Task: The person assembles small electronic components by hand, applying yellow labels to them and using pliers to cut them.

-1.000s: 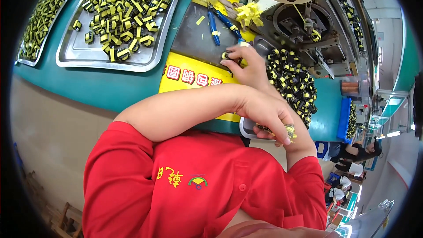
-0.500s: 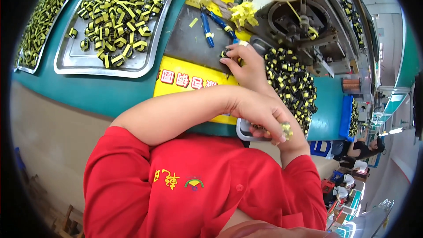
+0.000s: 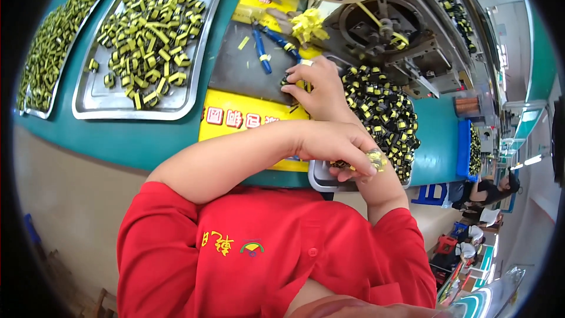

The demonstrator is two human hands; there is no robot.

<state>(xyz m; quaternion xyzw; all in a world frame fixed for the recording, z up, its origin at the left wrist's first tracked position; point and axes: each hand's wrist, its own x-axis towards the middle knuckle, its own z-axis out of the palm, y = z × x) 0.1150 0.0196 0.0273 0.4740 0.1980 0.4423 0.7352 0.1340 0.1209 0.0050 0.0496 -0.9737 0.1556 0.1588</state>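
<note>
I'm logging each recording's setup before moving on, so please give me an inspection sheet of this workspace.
Surface: green table, dark plate on it.
Job's things: yellow-and-black parts heaped in a metal tray; more heaped beside the right forearm.
Clutter: blue-handled pliers on the plate; bunched yellow strips nearby.
Hands: left hand, crossed over the right forearm, holds small yellowish pieces, unclear in detail; right hand pinches a small part at the plate.
Cables: nothing seen.
Surroundings: machine; person in black; blue stool.
</note>
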